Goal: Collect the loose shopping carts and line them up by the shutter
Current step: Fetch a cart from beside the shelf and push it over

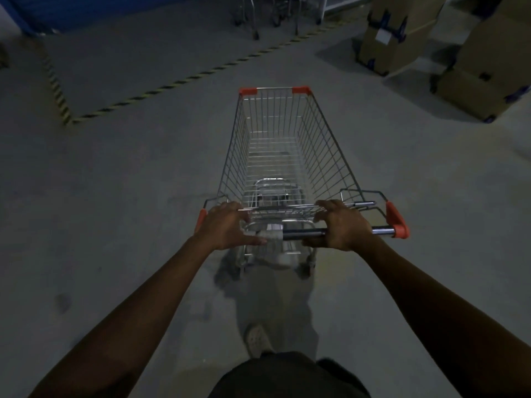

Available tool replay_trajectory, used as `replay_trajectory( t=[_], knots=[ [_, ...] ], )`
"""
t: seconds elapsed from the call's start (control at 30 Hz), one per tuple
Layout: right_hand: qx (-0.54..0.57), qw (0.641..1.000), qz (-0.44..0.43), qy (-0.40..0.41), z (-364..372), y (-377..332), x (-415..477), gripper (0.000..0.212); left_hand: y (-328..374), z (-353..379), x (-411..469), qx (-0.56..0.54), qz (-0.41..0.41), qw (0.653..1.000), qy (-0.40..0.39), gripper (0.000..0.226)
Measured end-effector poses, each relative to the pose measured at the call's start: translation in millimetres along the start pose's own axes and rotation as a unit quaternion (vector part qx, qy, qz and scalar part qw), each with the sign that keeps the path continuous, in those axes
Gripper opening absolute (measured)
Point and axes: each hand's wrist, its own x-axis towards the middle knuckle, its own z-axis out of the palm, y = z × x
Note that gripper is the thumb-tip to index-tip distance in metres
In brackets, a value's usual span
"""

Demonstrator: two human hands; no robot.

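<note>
Both-hand grip on cart handle (304, 232); cardboard boxes (402, 33) ahead-right.

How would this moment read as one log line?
left hand: on handle | right hand: gripping handle | cart: empty

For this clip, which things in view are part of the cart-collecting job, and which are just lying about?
Part of the job:
- shopping cart, empty, handle gripped by the left hand and right hand
- other carts ahead, only legs and wheels visible

Lying about:
- cardboard boxes
- striped floor tape
</note>
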Motion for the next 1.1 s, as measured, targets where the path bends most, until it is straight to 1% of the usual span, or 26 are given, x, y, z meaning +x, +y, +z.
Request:
replay_trajectory(
  t=[0.07,0.2,0.3,0.37,0.43,0.5,0.53,0.57,0.63,0.7,0.8,0.9,1.03,1.1],
  knots=[
    [0.001,1.000,0.003,-0.003,-11.4,12.8,28.2,0.113,-4.9,-11.4,30.8,-0.009,0.002,1.000,-0.003,0.106],
    [0.005,1.000,-0.003,-0.003,-32.5,44.3,86.5,0.108,-11.4,-34.7,93.7,-0.008,-0.006,1.000,-0.018,0.112],
    [0.002,1.000,-0.008,0.001,-48.6,71.5,131.4,0.106,-11.2,-50.3,142.4,-0.008,-0.013,1.000,-0.027,0.106],
    [0.003,1.000,-0.018,0.003,-60.9,90.8,162.0,0.105,-12.7,-59.9,175.6,-0.017,-0.012,1.000,-0.009,0.099],
    [0.016,0.999,-0.037,0.014,-72.0,112.9,192.7,0.097,-13.2,-68.2,210.2,-0.031,-0.012,0.999,0.012,0.097],
    [0.018,0.997,-0.058,0.037,-83.1,136.9,224.8,0.081,-10.3,-77.4,245.8,-0.033,-0.021,0.999,0.014,0.095],
    [0.014,0.997,-0.059,0.040,-90.6,148.2,240.8,0.076,-7.3,-83.3,262.4,-0.034,-0.030,0.999,0.012,0.094],
    [0.008,0.998,-0.052,0.027,-98.6,158.6,256.8,0.075,-4.2,-89.2,277.7,-0.039,-0.038,0.998,0.010,0.094],
    [-0.013,0.999,-0.033,-0.023,-116.8,178.8,288.4,0.079,5.4,-105.2,305.7,-0.045,-0.044,0.998,-0.002,0.097],
    [-0.022,0.998,-0.037,-0.049,-130.1,200.1,317.8,0.083,12.0,-116.2,332.9,-0.055,-0.042,0.998,-0.003,0.097],
    [-0.018,0.997,-0.062,-0.035,-143.1,233.5,359.7,0.084,16.2,-126.8,375.8,-0.075,-0.055,0.995,0.021,0.103],
    [-0.013,0.997,-0.076,-0.028,-154.5,257.0,391.6,0.085,17.7,-132.4,411.2,-0.059,-0.074,0.995,0.013,0.100],
    [-0.012,0.996,-0.078,-0.035,-170.8,283.8,435.3,0.085,15.0,-142.5,459.2,-0.088,-0.074,0.993,0.016,0.104],
    [-0.009,0.996,-0.079,-0.034,-178.6,295.5,458.8,0.085,11.4,-151.7,483.9,-0.083,-0.081,0.993,0.021,0.101]
  ],
)
